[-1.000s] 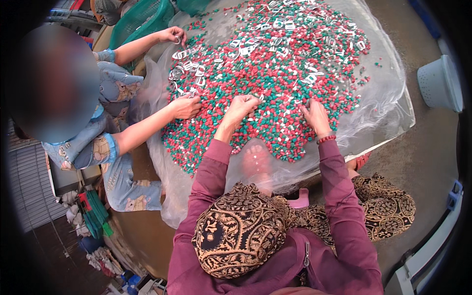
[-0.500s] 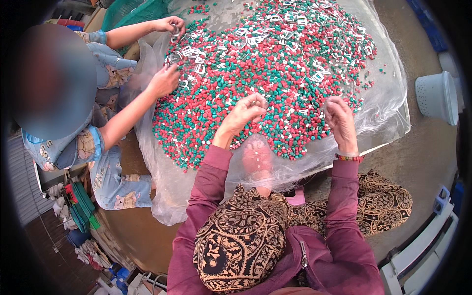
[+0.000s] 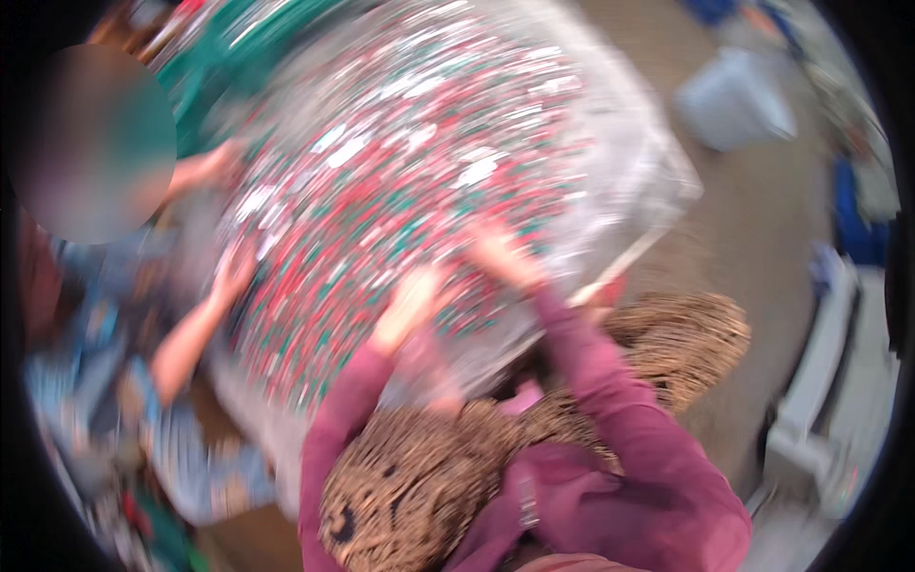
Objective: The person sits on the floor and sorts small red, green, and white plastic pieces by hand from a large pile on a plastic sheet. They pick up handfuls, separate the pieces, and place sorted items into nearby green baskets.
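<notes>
A wide pile of small red, green and white pieces (image 3: 353,224) covers a pale translucent sheet (image 3: 634,157); motion smears everything. My left hand (image 3: 410,303) is over the near edge of the pile, just above my foot (image 3: 429,377). Close by on its right, my right hand (image 3: 503,254) reaches over the pieces. The fingers of both hands are too blurred to show whether they hold anything. White plastic pieces (image 3: 477,170), shaped like open frames in the earlier picture, lie among the small ones beyond my right hand.
At the left, a co-worker's near hand (image 3: 233,272) and far hand (image 3: 212,164) are at the pile's edge. Green netting (image 3: 229,57) lies at the far left. A pale bucket (image 3: 734,100) stands on the floor at the far right, with a grey-white structure (image 3: 810,400) nearer me.
The whole view has swung and blurred, shifting the pile leftward. My hands, wide apart before, are now close together, my right hand having come in toward my left.
</notes>
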A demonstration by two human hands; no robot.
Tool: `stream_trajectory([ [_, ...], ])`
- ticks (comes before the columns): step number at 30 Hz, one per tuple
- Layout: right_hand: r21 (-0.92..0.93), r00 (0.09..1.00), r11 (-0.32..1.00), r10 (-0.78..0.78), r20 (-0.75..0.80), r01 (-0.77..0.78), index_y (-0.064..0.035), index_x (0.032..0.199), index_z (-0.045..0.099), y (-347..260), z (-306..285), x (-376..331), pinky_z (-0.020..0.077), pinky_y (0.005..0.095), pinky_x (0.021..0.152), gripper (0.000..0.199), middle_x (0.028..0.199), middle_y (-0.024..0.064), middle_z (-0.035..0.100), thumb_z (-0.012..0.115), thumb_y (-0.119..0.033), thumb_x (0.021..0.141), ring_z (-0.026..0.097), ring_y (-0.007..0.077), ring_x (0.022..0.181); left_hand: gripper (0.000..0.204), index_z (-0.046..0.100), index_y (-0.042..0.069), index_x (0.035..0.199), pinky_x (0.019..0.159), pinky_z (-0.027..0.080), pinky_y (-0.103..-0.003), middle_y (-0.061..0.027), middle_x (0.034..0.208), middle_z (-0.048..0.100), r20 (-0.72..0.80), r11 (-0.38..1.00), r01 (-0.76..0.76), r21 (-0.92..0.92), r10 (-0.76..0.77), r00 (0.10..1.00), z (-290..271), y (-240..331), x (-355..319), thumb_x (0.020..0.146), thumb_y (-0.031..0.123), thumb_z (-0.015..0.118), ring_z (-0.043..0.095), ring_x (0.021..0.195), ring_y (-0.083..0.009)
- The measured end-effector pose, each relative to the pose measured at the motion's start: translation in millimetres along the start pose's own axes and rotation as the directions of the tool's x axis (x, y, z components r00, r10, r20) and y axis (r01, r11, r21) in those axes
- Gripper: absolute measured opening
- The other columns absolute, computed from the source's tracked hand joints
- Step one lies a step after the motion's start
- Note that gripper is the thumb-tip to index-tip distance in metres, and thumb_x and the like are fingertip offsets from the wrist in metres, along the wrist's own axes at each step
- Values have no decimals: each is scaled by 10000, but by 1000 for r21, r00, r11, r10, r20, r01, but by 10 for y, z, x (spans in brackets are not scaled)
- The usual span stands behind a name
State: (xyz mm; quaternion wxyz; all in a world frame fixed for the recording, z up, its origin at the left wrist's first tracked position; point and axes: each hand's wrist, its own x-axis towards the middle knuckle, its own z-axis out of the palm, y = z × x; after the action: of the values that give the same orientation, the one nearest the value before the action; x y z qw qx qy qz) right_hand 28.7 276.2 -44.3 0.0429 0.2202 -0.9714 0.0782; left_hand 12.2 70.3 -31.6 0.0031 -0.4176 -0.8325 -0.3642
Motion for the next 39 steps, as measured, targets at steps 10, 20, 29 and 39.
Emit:
stream_trajectory([
  [10,250,910,876,408,67,-411,18,947,522,-196,396,138,490,423,690,280,890,167,582,637,-159,764,619,329,826,192,623,37,790,613,488,-445,-161,794,625,297,893,123,433,-270,916,121,-55,103,742,208,695,626,734,-339],
  [20,846,760,255,605,237,-467,-13,741,539,-250,8,354,438,394,501,412,529,99,465,505,-384,916,548,228,537,261,620,-29,729,567,441,-428,-194,678,622,-110,800,489,347,-484,868,-681,-993,27,758,220,694,600,610,-355],
  [29,670,775,-724,327,541,-162,-107,808,476,-522,-98,72,280,207,345,249,610,-37,455,472,-308,955,402,60,442,254,655,-30,832,608,433,-410,-182,751,642,-66,870,469,151,-464,883,-678,-301,318,829,224,638,600,648,-312],
  [39,976,856,-144,469,215,-166,-81,1145,485,-48,-403,-63,329,241,544,251,742,-17,404,498,-211,932,408,93,657,292,657,34,907,656,457,-390,-171,801,644,493,905,416,-94,-320,809,-543,-105,57,803,306,630,610,723,-295],
])
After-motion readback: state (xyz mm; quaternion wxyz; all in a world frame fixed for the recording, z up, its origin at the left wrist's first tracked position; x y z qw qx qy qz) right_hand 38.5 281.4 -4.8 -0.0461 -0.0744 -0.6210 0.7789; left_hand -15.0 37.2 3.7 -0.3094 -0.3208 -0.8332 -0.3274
